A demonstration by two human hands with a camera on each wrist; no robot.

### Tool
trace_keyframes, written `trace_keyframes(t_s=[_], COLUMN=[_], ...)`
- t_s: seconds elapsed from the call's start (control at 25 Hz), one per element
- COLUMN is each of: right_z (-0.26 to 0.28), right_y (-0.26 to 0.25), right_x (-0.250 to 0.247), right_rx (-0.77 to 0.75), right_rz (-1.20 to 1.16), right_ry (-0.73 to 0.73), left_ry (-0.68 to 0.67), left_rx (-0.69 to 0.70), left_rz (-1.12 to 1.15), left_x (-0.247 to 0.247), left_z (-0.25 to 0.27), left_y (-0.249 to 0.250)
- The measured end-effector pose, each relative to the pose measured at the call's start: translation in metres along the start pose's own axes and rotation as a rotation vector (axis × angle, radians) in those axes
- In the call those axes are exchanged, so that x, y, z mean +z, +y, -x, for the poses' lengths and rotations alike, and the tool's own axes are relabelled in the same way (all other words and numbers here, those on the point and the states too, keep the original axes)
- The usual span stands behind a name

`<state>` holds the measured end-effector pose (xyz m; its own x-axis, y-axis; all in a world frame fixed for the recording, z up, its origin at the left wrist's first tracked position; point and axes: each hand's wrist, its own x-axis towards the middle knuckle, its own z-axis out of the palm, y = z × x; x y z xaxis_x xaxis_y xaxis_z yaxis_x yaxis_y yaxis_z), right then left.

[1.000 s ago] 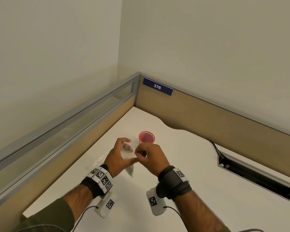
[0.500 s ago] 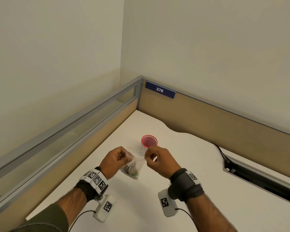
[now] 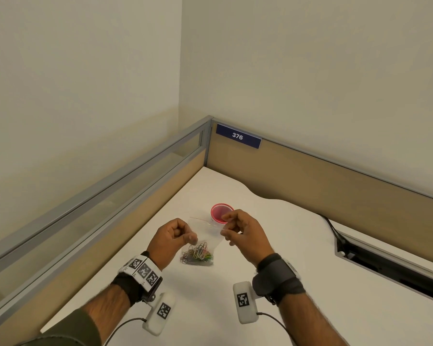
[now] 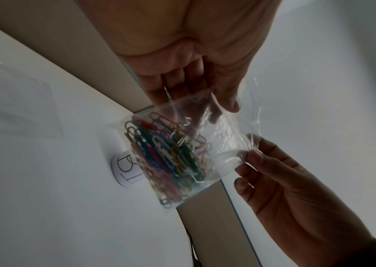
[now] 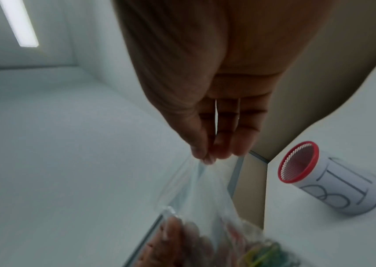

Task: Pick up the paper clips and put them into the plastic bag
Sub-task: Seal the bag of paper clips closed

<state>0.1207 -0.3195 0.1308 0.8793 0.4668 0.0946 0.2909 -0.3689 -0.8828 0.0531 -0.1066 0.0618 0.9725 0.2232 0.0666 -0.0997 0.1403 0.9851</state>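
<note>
A small clear plastic bag (image 3: 205, 236) hangs above the white desk, held between both hands. Several coloured paper clips (image 3: 197, 254) sit bunched in its bottom; the left wrist view shows them (image 4: 166, 153) close up inside the bag (image 4: 221, 144). My left hand (image 3: 174, 236) pinches the bag's left top edge with curled fingers. My right hand (image 3: 238, 228) pinches the right top corner between thumb and fingertips (image 5: 205, 153). In the right wrist view the bag (image 5: 196, 195) trails down from that pinch.
A red mesh cup (image 3: 221, 213) with a white paper label (image 5: 342, 187) stands just behind the hands. Another clear bag (image 4: 17, 101) lies flat on the desk to the left. Partition walls (image 3: 310, 181) close the desk corner; a cable slot (image 3: 385, 265) runs at the right.
The hands have drawn apart, stretching the bag's top between them. The bag has dropped lower and now hangs flat, with the clips settled at the bottom.
</note>
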Motion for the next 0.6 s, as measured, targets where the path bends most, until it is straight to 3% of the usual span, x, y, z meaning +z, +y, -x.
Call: trace_keyframes(t_s=[0.32, 0.6], right_z=[-0.002, 0.001], right_y=[0.007, 0.011], right_x=[0.006, 0.005], right_rx=[0.102, 0.157], right_rz=[-0.212, -0.278], right_ry=[0.137, 0.083], left_ry=[0.041, 0.077], left_rx=[0.057, 0.025], left_rz=[-0.085, 0.060], left_x=[0.007, 0.013], left_z=[-0.005, -0.005], left_y=[0.003, 0.008])
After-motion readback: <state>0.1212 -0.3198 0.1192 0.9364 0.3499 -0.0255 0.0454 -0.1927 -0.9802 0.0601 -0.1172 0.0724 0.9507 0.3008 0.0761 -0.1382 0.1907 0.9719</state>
